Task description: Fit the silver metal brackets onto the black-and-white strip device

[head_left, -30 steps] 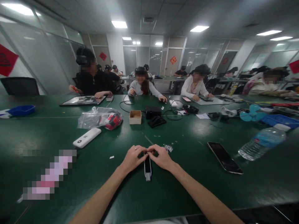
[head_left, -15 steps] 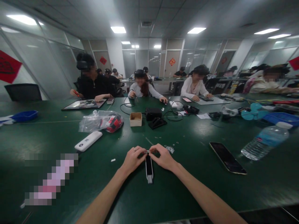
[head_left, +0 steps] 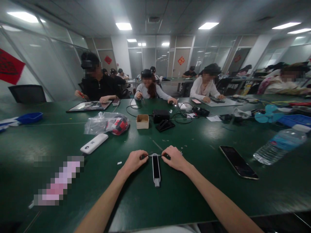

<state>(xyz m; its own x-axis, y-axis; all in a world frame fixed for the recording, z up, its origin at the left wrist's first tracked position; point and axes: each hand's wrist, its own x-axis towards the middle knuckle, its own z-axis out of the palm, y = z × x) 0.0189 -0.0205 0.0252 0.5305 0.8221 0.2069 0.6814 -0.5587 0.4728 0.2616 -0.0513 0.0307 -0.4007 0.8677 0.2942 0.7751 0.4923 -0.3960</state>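
A slim black device with a pale frame [head_left: 156,168] lies lengthwise on the green table in front of me, a grey block at its near end. Across its far end runs a thin, light-coloured rod-like piece [head_left: 155,155]. My left hand [head_left: 136,160] pinches at the left end of this piece, and my right hand [head_left: 175,158] pinches at its right end. Exactly what each fingertip grips is too small to make out. Several tiny rings [head_left: 184,147] lie just beyond my right hand.
Beyond my hands are a small box [head_left: 142,122], a plastic bag with red parts [head_left: 119,124] and a white device [head_left: 94,144]. A phone [head_left: 238,162] and a water bottle [head_left: 280,144] stand at right. People work across the table [head_left: 206,200].
My hands have moved apart, left and right, uncovering the far end of the black device and the thin piece across it. The whole view has shifted slightly.
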